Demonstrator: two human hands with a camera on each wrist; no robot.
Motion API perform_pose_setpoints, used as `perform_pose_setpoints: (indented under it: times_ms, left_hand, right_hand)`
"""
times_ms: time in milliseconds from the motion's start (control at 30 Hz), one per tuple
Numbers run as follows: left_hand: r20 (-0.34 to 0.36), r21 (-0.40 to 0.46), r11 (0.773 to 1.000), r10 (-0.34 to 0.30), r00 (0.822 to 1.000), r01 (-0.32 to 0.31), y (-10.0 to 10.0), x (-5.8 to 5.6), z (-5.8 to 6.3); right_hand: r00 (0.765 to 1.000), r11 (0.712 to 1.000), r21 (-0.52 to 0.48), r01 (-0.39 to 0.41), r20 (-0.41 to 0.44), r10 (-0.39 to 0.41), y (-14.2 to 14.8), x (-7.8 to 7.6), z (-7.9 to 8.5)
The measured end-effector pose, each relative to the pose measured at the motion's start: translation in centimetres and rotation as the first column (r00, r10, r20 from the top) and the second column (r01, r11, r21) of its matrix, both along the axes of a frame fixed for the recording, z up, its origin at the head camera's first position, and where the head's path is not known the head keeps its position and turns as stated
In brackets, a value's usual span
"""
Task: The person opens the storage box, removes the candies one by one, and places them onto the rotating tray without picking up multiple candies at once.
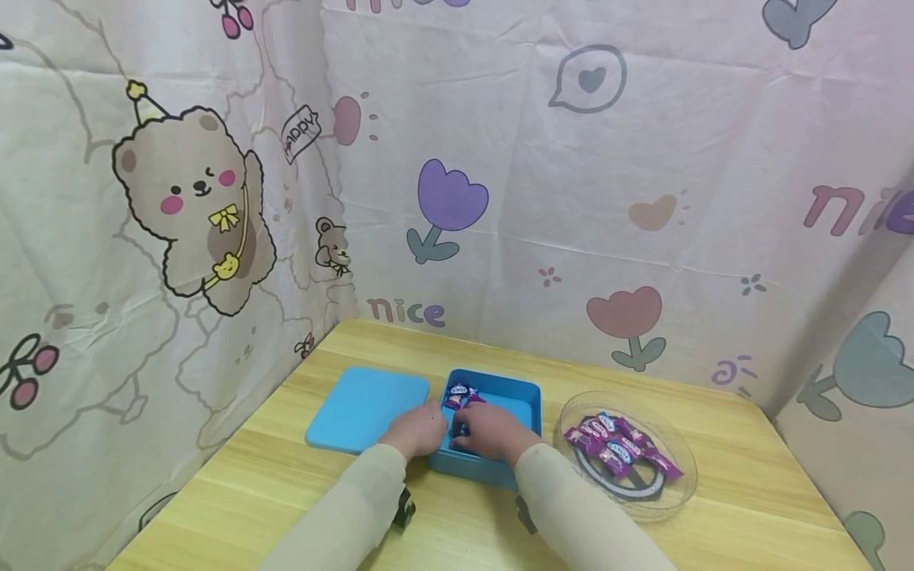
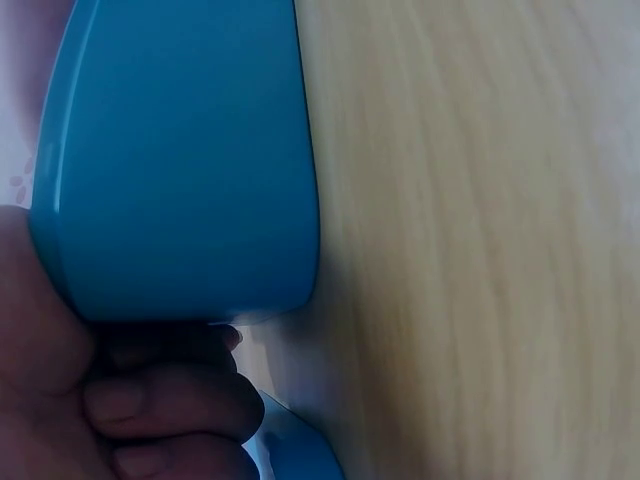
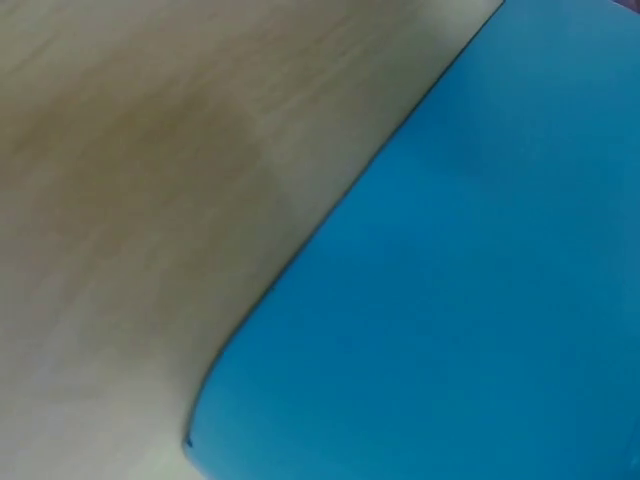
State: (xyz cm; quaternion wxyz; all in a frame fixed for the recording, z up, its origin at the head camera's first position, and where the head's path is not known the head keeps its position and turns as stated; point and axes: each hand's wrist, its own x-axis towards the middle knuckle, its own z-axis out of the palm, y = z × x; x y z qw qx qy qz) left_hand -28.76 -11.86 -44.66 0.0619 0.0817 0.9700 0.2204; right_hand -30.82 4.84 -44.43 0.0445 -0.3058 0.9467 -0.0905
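Note:
A blue open box (image 1: 485, 469) stands mid-table, with several purple wrapped candies (image 1: 457, 394) at its far left inside. My left hand (image 1: 420, 428) grips the box's left wall. In the left wrist view its thumb (image 2: 38, 320) lies at the rim, and the curled fingers (image 2: 175, 405) are outside against the wall. Reaching over the front wall, my right hand (image 1: 489, 432) is inside the box. It pinches a dark-wrapped candy (image 1: 462, 429) near the left wall, partly hidden by the fingers. The right wrist view shows only the box's outer wall (image 3: 450, 280) and table.
Left of the box, a flat light-blue lid (image 1: 367, 408) lies on the wooden table (image 1: 743, 476). A clear round dish (image 1: 678, 496) with several purple candies stands to the right. Patterned curtains (image 1: 521, 151) hang behind the table and at both sides.

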Motion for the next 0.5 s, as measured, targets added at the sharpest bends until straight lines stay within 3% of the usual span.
perform_pose_setpoints:
  times_ms: [500]
  left_hand:
    - [0.016, 0.051, 0.999, 0.019, 1.0, -0.02, 0.0, 0.3, 0.1]
  right_hand:
    - [0.997, 0.999, -0.014, 0.043, -0.065, -0.044, 2.3, 0.4, 0.0]
